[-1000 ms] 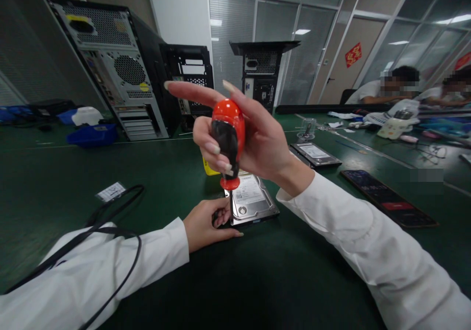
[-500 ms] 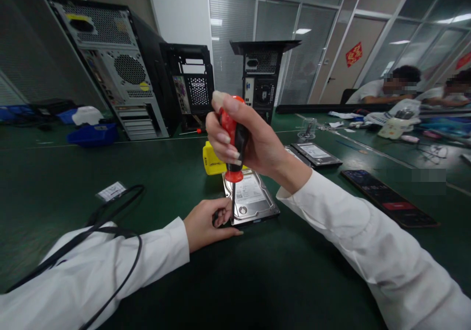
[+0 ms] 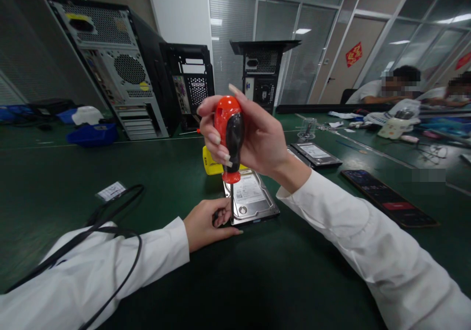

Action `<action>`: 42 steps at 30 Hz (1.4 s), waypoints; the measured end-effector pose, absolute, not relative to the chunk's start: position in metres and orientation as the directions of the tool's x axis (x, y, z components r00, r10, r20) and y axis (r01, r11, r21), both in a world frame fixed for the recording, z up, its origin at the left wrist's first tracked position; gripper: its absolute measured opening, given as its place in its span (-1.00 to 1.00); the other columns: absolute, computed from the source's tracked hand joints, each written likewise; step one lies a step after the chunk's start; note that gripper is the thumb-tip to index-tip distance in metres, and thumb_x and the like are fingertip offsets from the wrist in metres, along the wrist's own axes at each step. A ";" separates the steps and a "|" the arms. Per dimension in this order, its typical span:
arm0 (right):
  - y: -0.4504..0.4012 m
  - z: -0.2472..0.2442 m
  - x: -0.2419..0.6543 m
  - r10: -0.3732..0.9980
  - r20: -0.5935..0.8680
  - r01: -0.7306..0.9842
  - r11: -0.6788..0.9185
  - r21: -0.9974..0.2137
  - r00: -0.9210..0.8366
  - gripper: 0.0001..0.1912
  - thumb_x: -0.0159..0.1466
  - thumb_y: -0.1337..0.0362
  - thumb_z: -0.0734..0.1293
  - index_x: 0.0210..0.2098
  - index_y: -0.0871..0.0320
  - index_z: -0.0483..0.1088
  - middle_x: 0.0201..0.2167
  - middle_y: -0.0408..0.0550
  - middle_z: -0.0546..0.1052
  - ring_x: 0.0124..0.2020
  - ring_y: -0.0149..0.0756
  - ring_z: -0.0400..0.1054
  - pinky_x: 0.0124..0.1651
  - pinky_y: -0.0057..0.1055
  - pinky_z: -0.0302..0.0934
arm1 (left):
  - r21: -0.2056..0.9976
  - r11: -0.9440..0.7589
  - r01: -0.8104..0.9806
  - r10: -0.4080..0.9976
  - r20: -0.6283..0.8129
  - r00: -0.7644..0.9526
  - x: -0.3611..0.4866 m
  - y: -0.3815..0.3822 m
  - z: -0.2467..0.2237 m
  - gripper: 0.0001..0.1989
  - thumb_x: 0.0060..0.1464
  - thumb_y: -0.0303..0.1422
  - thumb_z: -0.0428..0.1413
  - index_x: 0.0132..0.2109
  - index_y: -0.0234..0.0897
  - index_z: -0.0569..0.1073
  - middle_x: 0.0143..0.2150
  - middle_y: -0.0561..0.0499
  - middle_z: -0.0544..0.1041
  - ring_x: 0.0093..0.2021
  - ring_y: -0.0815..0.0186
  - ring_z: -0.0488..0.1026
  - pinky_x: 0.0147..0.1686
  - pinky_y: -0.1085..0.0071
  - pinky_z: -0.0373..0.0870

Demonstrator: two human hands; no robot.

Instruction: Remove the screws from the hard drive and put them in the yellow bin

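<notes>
A silver hard drive [image 3: 253, 197] lies label up on the green table. My right hand [image 3: 253, 134] is closed round the handle of a red and black screwdriver [image 3: 234, 134], which stands upright with its shaft pointing down to the drive's near left corner. At that same corner my left hand [image 3: 211, 220] presses against the drive's left edge, thumb along the near side and fingers curled beside the shaft. Behind the drive sits a yellow object [image 3: 211, 162], partly covered by my right hand.
Computer cases [image 3: 128, 70] stand at the back. Two more hard drives [image 3: 317, 153] lie to the right, with a phone [image 3: 386, 197] nearer. A black cable [image 3: 138, 251] crosses my left sleeve. A blue tray [image 3: 91, 135] is at left. People sit at the far right.
The fingers of my right hand have loosened and shifted round the screwdriver handle, the index finger lifting off its top. The handle has tilted slightly left. My left hand and the drive stay put.
</notes>
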State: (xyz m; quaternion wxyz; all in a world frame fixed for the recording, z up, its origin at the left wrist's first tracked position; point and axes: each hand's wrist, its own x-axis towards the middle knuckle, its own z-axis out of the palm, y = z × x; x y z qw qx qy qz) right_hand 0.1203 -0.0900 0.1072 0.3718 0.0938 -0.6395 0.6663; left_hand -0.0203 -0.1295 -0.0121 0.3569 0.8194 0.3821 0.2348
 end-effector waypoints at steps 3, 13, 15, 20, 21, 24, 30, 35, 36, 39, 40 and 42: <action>-0.085 0.103 0.118 0.348 0.630 -0.650 0.071 -0.756 -0.695 -0.61 0.31 0.06 0.06 -0.30 0.24 0.32 -0.47 -0.12 0.30 -0.54 -0.48 0.25 -0.50 -0.52 0.21 | 0.763 -0.452 0.463 0.795 0.109 0.596 -0.020 -0.129 -0.012 -0.66 -0.08 -0.27 0.23 -0.48 -0.27 0.19 -0.59 0.22 0.14 -0.58 0.47 0.08 -0.58 0.56 0.03; -0.084 0.103 0.119 0.249 0.647 -0.653 0.071 -0.754 -0.720 -0.74 0.30 0.10 0.12 -0.29 0.18 0.24 -0.46 -0.17 0.38 -0.57 -0.52 0.27 -0.57 -0.58 0.18 | 0.770 -0.446 0.456 0.799 0.113 0.590 -0.019 -0.131 -0.009 -0.67 -0.09 -0.31 0.23 -0.50 -0.27 0.18 -0.59 0.23 0.13 -0.58 0.47 0.08 -0.57 0.55 0.03; -0.086 0.105 0.120 0.285 0.600 -0.607 0.073 -0.791 -0.748 -0.72 0.33 0.11 0.05 -0.31 0.16 0.22 -0.54 -0.22 0.31 -0.61 -0.53 0.21 -0.59 -0.60 0.13 | 0.770 -0.444 0.458 0.800 0.111 0.590 -0.019 -0.131 -0.009 -0.66 -0.09 -0.31 0.23 -0.50 -0.27 0.17 -0.60 0.23 0.13 -0.58 0.47 0.08 -0.57 0.55 0.02; -0.087 0.106 0.119 0.292 0.609 -0.602 0.122 -0.789 -0.738 -0.70 0.34 0.16 0.00 -0.22 0.16 0.26 -0.54 -0.22 0.25 -0.61 -0.54 0.17 -0.56 -0.59 0.13 | 0.769 -0.443 0.461 0.799 0.105 0.593 -0.019 -0.131 -0.009 -0.66 -0.08 -0.30 0.22 -0.50 -0.27 0.18 -0.59 0.23 0.14 -0.58 0.47 0.08 -0.57 0.54 0.03; -0.086 0.105 0.118 0.286 0.630 -0.622 0.130 -0.772 -0.722 -0.69 0.33 0.13 0.04 -0.19 0.17 0.28 -0.53 -0.21 0.25 -0.60 -0.53 0.17 -0.55 -0.59 0.14 | 0.769 -0.442 0.461 0.798 0.103 0.593 -0.019 -0.131 -0.009 -0.67 -0.08 -0.30 0.22 -0.50 -0.27 0.18 -0.59 0.23 0.14 -0.58 0.47 0.08 -0.57 0.54 0.03; -0.086 0.104 0.117 0.286 0.630 -0.630 0.106 -0.769 -0.722 -0.60 0.31 0.04 0.04 -0.19 0.20 0.32 -0.49 -0.17 0.28 -0.55 -0.49 0.21 -0.50 -0.54 0.17 | 0.773 -0.440 0.457 0.797 0.103 0.595 -0.019 -0.131 -0.009 -0.67 -0.08 -0.31 0.22 -0.49 -0.27 0.18 -0.59 0.22 0.14 -0.58 0.47 0.08 -0.57 0.54 0.03; -0.090 0.107 0.119 0.320 0.549 -0.574 0.020 -0.819 -0.772 -0.58 0.35 0.16 -0.06 -0.23 0.23 0.33 -0.40 -0.11 0.32 -0.44 -0.45 0.26 -0.38 -0.49 0.24 | 0.764 -0.434 0.477 0.804 0.090 0.588 -0.019 -0.131 -0.008 -0.65 -0.09 -0.29 0.23 -0.51 -0.26 0.16 -0.59 0.22 0.15 -0.58 0.46 0.10 -0.57 0.54 0.05; -0.089 0.106 0.120 0.324 0.579 -0.611 0.004 -0.792 -0.748 -0.71 0.33 0.28 0.02 -0.24 0.21 0.33 -0.31 -0.11 0.38 -0.29 -0.39 0.37 -0.26 -0.42 0.34 | 0.755 -0.445 0.481 0.801 0.096 0.591 -0.019 -0.130 -0.009 -0.65 -0.09 -0.28 0.23 -0.51 -0.26 0.17 -0.59 0.22 0.14 -0.58 0.46 0.10 -0.56 0.55 0.06; -0.089 0.107 0.120 0.322 0.585 -0.614 0.012 -0.789 -0.744 -0.72 0.33 0.32 0.02 -0.26 0.21 0.33 -0.29 -0.11 0.39 -0.27 -0.39 0.37 -0.24 -0.41 0.34 | 0.754 -0.447 0.480 0.799 0.096 0.593 -0.019 -0.129 -0.010 -0.65 -0.09 -0.28 0.23 -0.50 -0.27 0.17 -0.59 0.22 0.14 -0.58 0.46 0.11 -0.56 0.54 0.07; -0.089 0.108 0.120 0.284 0.598 -0.616 0.032 -0.787 -0.749 -0.69 0.33 0.36 -0.01 -0.28 0.23 0.34 -0.25 -0.10 0.41 -0.27 -0.40 0.37 -0.23 -0.41 0.34 | 0.755 -0.447 0.480 0.798 0.094 0.595 -0.019 -0.130 -0.010 -0.66 -0.08 -0.28 0.23 -0.49 -0.27 0.18 -0.59 0.22 0.14 -0.58 0.46 0.11 -0.56 0.54 0.07; -0.089 0.108 0.120 0.270 0.602 -0.617 0.038 -0.786 -0.751 -0.70 0.33 0.34 0.00 -0.27 0.23 0.34 -0.25 -0.10 0.42 -0.28 -0.40 0.38 -0.24 -0.41 0.34 | 0.757 -0.445 0.479 0.799 0.093 0.594 -0.019 -0.130 -0.010 -0.65 -0.07 -0.28 0.22 -0.50 -0.26 0.17 -0.59 0.22 0.14 -0.58 0.46 0.10 -0.56 0.54 0.06; -0.090 0.108 0.120 0.236 0.620 -0.628 0.051 -0.777 -0.748 -0.75 0.31 0.28 0.08 -0.27 0.23 0.34 -0.26 -0.09 0.44 -0.30 -0.40 0.38 -0.26 -0.43 0.33 | 0.758 -0.441 0.481 0.802 0.093 0.590 -0.019 -0.130 -0.010 -0.64 -0.07 -0.27 0.22 -0.51 -0.26 0.15 -0.60 0.22 0.13 -0.58 0.47 0.09 -0.56 0.55 0.06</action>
